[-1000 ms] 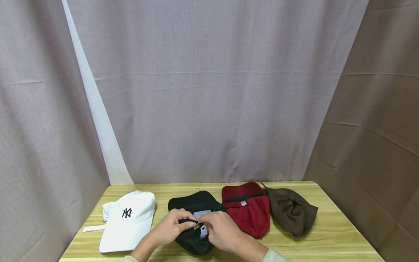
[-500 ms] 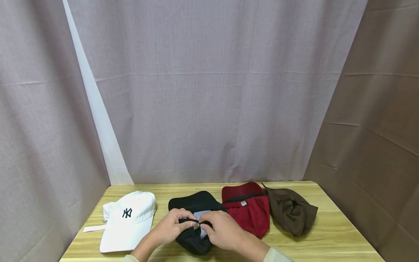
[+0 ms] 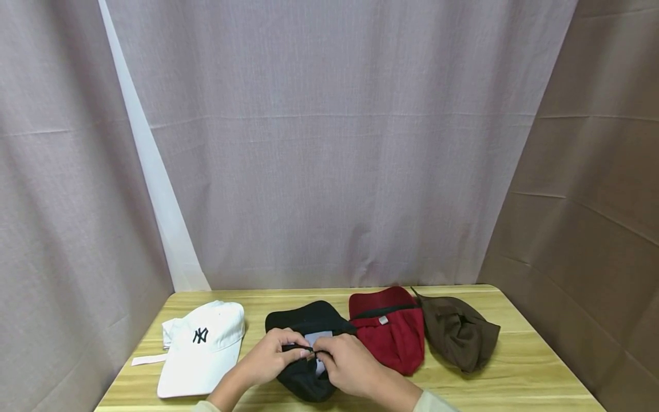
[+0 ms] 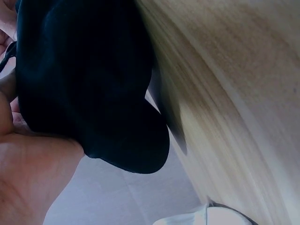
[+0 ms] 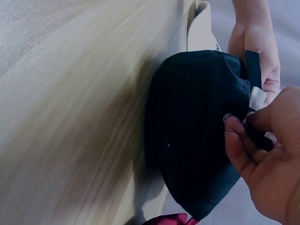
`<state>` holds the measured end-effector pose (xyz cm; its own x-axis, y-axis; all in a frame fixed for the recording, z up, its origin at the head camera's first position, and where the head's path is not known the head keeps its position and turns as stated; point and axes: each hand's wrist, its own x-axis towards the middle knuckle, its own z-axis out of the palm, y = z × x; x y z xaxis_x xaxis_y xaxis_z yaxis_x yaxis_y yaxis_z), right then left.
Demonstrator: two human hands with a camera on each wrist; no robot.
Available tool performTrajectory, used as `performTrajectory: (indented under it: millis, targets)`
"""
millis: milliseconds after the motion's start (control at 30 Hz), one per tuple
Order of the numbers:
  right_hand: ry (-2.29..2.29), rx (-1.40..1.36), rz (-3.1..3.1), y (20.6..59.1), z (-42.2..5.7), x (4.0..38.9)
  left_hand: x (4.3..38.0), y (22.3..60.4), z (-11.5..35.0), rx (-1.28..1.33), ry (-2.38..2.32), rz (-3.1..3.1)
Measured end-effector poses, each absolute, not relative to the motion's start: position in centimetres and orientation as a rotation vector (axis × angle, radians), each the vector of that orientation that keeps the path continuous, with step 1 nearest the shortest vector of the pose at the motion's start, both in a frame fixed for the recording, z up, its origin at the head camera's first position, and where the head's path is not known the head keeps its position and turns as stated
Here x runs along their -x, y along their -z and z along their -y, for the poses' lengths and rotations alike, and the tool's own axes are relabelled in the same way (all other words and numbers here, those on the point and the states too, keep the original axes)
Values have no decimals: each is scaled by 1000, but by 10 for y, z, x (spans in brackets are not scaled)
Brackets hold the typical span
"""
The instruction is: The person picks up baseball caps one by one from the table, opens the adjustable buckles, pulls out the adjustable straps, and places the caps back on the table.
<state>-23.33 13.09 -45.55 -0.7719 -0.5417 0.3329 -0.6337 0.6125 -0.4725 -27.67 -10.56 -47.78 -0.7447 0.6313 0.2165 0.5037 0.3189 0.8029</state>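
Observation:
A black baseball cap (image 3: pixel 305 384) lies at the middle of the table, its brim away from me and its pale inside partly showing. At its back opening, my left hand (image 3: pixel 265 359) pinches the dark strap (image 5: pixel 253 68) between thumb and fingers. My right hand (image 3: pixel 355 363) pinches the strap's other side, fingertips close to the left ones. Between the two hands sits a small metal buckle (image 5: pixel 257 98), bright in the right wrist view and largely covered in the head view. In the left wrist view the cap (image 4: pixel 84 70) hides most of the left fingers.
Left of the black cap is a white cap (image 3: pixel 206 355) with a dark emblem, its white strap (image 3: pixel 149 359) sticking out. A red cap (image 3: pixel 391 340) lies right beside the black one, and a brown hat (image 3: pixel 460 335) adjoins it. Curtains (image 3: pixel 329 171) surround the wooden table (image 3: pixel 525 372).
Both hands stay in nearly the same place on the black cap. The right thumb and fingers have shifted slightly at the strap, and less of the buckle shows than a second ago.

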Motion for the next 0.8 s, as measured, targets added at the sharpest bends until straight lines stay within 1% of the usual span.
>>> performTrajectory:
  millis: [800]
  targets:
    - [-889,-880,2697,453,-134,233,275,473,106,-1091,-1433,-2421]
